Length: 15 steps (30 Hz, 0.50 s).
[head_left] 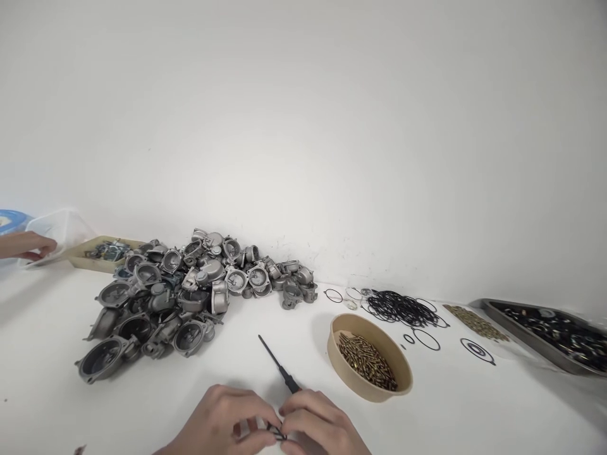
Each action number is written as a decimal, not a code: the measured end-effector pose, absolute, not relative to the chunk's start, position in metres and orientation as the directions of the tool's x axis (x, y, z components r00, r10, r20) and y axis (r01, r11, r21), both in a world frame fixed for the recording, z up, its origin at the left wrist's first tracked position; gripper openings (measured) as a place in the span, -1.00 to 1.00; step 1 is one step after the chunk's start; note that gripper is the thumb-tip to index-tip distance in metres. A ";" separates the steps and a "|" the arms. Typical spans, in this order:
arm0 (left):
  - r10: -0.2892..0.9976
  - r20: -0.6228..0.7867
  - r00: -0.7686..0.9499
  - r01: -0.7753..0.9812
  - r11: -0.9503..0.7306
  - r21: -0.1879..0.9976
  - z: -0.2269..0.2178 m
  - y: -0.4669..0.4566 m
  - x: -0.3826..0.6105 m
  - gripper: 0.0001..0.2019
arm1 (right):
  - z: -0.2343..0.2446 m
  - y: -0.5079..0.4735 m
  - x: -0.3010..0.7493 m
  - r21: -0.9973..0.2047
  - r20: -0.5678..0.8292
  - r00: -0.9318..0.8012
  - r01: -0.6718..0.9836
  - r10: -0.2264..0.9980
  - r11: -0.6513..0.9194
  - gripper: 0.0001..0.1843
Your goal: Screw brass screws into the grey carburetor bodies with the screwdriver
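At the bottom middle, my left hand (232, 417) and my right hand (320, 420) meet, fingers bent and closed. Between their fingertips is a small dark part (277, 433) with thin black edges; fingers cover most of it, so its kind cannot be made out. A screwdriver (281, 368) lies on the white table just beyond my right hand, its dark shaft pointing away and left, its handle end partly hidden by that hand. Right of it stands a round tan bowl (339, 373) holding many small brass-coloured pins or screws (367, 363).
Grey metal housings (190, 291) are heaped at the left. Black rubber rings (398, 308) lie by the wall, beside small brass pieces (477, 322) and a metal tray (531, 335) of dark parts. Another person's hand (31, 245) reaches by a clear container (61, 227) and a tan tray (90, 262).
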<state>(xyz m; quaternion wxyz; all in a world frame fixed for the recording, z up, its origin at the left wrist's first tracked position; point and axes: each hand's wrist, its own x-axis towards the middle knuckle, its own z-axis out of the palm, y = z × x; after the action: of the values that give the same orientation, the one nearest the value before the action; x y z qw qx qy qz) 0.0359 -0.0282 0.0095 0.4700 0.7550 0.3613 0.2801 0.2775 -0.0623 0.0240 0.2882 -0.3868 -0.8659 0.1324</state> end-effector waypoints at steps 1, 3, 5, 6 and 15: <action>0.806 0.081 0.587 0.277 -0.294 0.915 0.011 -0.028 0.035 -0.84 | 0.025 -0.062 0.277 -0.466 0.389 -0.528 0.594 0.755 0.656 -0.75; 0.800 0.100 0.592 0.267 -0.312 0.912 0.011 -0.029 0.035 -0.83 | 0.027 -0.063 0.277 -0.488 0.376 -0.520 0.593 0.767 0.641 -0.76; 0.794 0.130 0.594 0.259 -0.342 0.903 0.010 -0.029 0.034 -0.82 | 0.028 -0.063 0.277 -0.502 0.371 -0.523 0.582 0.767 0.639 -0.81; 0.790 0.143 0.596 0.258 -0.357 0.898 0.009 -0.029 0.034 -0.82 | 0.028 -0.064 0.276 -0.507 0.373 -0.525 0.576 0.765 0.642 -0.83; 0.827 0.136 0.546 0.231 -0.304 0.924 0.014 -0.034 0.033 -0.83 | 0.039 -0.071 0.269 -0.571 0.356 -0.497 0.555 0.791 0.605 -0.78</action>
<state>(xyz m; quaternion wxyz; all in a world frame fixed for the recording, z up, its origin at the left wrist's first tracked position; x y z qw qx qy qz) 0.0327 -0.0343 0.0145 0.4702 0.7428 0.3560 0.3169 0.2686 -0.0713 0.0388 0.3033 -0.3991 -0.8430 0.1949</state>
